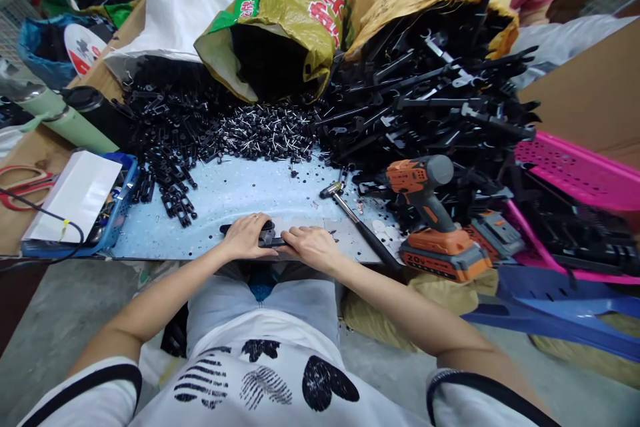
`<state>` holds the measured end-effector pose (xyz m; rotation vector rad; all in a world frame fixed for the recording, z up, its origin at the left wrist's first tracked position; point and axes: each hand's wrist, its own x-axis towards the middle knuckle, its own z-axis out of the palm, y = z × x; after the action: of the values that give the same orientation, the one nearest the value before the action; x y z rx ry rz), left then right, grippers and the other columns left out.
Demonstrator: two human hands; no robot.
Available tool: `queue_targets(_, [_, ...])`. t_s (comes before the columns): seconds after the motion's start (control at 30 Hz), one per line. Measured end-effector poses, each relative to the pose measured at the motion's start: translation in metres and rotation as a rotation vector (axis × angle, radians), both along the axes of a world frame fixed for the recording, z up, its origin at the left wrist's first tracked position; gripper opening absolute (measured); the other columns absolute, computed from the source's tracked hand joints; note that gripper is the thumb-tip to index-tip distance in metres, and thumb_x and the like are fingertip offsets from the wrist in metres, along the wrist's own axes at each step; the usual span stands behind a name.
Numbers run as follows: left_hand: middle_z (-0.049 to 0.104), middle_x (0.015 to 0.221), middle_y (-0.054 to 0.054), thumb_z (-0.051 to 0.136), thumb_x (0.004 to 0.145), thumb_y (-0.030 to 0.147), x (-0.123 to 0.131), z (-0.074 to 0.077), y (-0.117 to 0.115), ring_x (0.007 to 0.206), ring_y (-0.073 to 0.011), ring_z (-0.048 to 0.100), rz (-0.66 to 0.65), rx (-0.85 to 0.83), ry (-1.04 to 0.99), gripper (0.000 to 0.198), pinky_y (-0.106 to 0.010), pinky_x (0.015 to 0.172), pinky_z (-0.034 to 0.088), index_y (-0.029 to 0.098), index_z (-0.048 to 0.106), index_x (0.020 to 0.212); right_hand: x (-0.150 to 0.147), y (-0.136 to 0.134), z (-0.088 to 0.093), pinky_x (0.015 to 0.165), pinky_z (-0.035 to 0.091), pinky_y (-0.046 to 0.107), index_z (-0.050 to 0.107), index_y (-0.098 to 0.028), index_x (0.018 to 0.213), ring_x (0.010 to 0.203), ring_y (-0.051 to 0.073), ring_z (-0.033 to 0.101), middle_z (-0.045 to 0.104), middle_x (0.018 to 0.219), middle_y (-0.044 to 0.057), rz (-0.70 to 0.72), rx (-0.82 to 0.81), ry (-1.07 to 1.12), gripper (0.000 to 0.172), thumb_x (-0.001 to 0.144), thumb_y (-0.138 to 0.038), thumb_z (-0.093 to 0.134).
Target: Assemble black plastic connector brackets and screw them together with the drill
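Note:
Low at the front edge of the table, my left hand (246, 236) is closed around a dark, long metal part (270, 237), its thumb and fingers on either side of it. My right hand (314, 247) grips the same part from the right, fingers bent over it. The part's exact kind is mostly hidden by my fingers. A hammer (353, 215) with a black handle lies just right of my right hand. Beyond it stands an orange and grey cordless power tool (425, 197) on its battery.
Black clevis-like pieces (173, 183), a pile of small pins (265, 133) and a high heap of black wrench-like tools (410, 100) fill the back. A yellow-green sack (295, 0) opens toward me. A pink basket (575, 170) stands right; scissors (27, 187) lie left.

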<state>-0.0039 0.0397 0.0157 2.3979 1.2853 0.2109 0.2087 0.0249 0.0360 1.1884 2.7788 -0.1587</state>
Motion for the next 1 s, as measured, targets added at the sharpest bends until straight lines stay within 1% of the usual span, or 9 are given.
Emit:
queue_targets(0.2, [0.059, 0.106, -0.008, 0.062, 0.067, 0.068, -0.008, -0.003, 0.001, 0.098, -0.0268, 0.059, 0.042, 0.048, -0.092, 0.068, -0.036, 0.08, 0.046, 0.021, 0.045, 0.113, -0.007, 0.003, 0.016, 0.058, 0.03, 0.028, 0.055, -0.018, 0.098, 0.076, 0.018, 0.06, 0.063, 0.089, 0.007, 0.065, 0.056, -0.046, 0.035, 0.097, -0.046, 0.034])
queue_targets(0.37, [0.06, 0.105, -0.01, 0.06, 0.072, 0.063, -0.008, -0.011, -0.003, 0.096, -0.0259, 0.06, 0.026, 0.147, -0.125, 0.061, -0.035, 0.079, 0.047, 0.018, 0.047, 0.111, -0.009, 0.006, 0.018, 0.059, 0.03, 0.028, 0.054, -0.018, 0.098, 0.078, 0.019, 0.058, 0.063, 0.089, 0.009, 0.076, 0.083, -0.083, 0.029, 0.097, -0.041, 0.037])
queue_targets(0.53, [0.062, 0.099, -0.009, 0.056, 0.078, 0.06, -0.01, -0.016, -0.004, 0.093, -0.024, 0.062, 0.04, 0.185, -0.144, 0.05, -0.033, 0.077, 0.048, 0.018, 0.05, 0.106, -0.013, 0.011, 0.024, 0.06, 0.029, 0.027, 0.055, -0.017, 0.098, 0.077, 0.019, 0.058, 0.062, 0.088, 0.008, 0.104, 0.085, -0.081, 0.029, 0.097, -0.041, 0.038])
queue_targets(0.67, [0.062, 0.097, -0.009, 0.054, 0.078, 0.062, -0.011, -0.019, -0.005, 0.093, -0.0238, 0.062, 0.072, 0.189, -0.179, 0.051, -0.034, 0.078, 0.048, 0.018, 0.052, 0.104, -0.014, 0.021, 0.03, 0.059, 0.028, 0.028, 0.055, -0.017, 0.097, 0.076, 0.018, 0.057, 0.061, 0.087, 0.008, 0.153, 0.089, -0.09, 0.028, 0.096, -0.041, 0.041])
queue_targets(0.73, [0.062, 0.096, -0.009, 0.053, 0.077, 0.064, -0.007, -0.019, -0.007, 0.091, -0.0242, 0.062, 0.078, 0.166, -0.157, 0.053, -0.034, 0.078, 0.048, 0.018, 0.052, 0.104, -0.01, 0.028, 0.026, 0.059, 0.028, 0.027, 0.056, -0.016, 0.098, 0.075, 0.018, 0.056, 0.061, 0.087, 0.008, 0.205, 0.098, -0.075, 0.029, 0.097, -0.04, 0.039])
queue_targets(0.8, [0.063, 0.094, -0.009, 0.054, 0.076, 0.065, -0.001, -0.019, -0.005, 0.089, -0.025, 0.062, 0.062, 0.116, -0.108, 0.055, -0.035, 0.077, 0.048, 0.018, 0.052, 0.105, -0.003, 0.035, 0.013, 0.059, 0.028, 0.027, 0.056, -0.016, 0.099, 0.074, 0.017, 0.055, 0.06, 0.087, 0.008, 0.237, 0.092, -0.04, 0.032, 0.097, -0.041, 0.037])
queue_targets(0.9, [0.061, 0.105, -0.01, 0.056, 0.078, 0.06, 0.002, -0.017, 0.02, 0.1, -0.0256, 0.058, -0.001, 0.057, -0.089, 0.055, -0.036, 0.085, 0.046, 0.018, 0.051, 0.114, 0.015, 0.043, -0.014, 0.063, 0.03, 0.027, 0.059, -0.015, 0.1, 0.078, 0.017, 0.054, 0.06, 0.092, 0.008, 0.22, 0.068, 0.062, 0.038, 0.096, -0.046, 0.036])
queue_targets(0.97, [0.057, 0.116, -0.01, 0.049, 0.087, 0.047, -0.009, -0.014, 0.055, 0.11, -0.0239, 0.052, 0.114, 0.089, -0.09, 0.044, -0.035, 0.092, 0.042, 0.017, 0.049, 0.119, 0.03, 0.046, -0.03, 0.069, 0.032, 0.028, 0.061, -0.015, 0.1, 0.083, 0.017, 0.054, 0.061, 0.095, 0.009, 0.197, 0.056, 0.135, 0.041, 0.096, -0.048, 0.037])
queue_targets(1.0, [0.056, 0.117, -0.011, 0.041, 0.092, 0.037, -0.018, -0.013, 0.076, 0.112, -0.0228, 0.05, 0.273, 0.124, -0.072, 0.035, -0.034, 0.095, 0.039, 0.015, 0.05, 0.118, 0.037, 0.048, -0.036, 0.073, 0.033, 0.028, 0.061, -0.015, 0.101, 0.085, 0.018, 0.053, 0.061, 0.095, 0.009, 0.18, 0.048, 0.164, 0.042, 0.095, -0.049, 0.038])
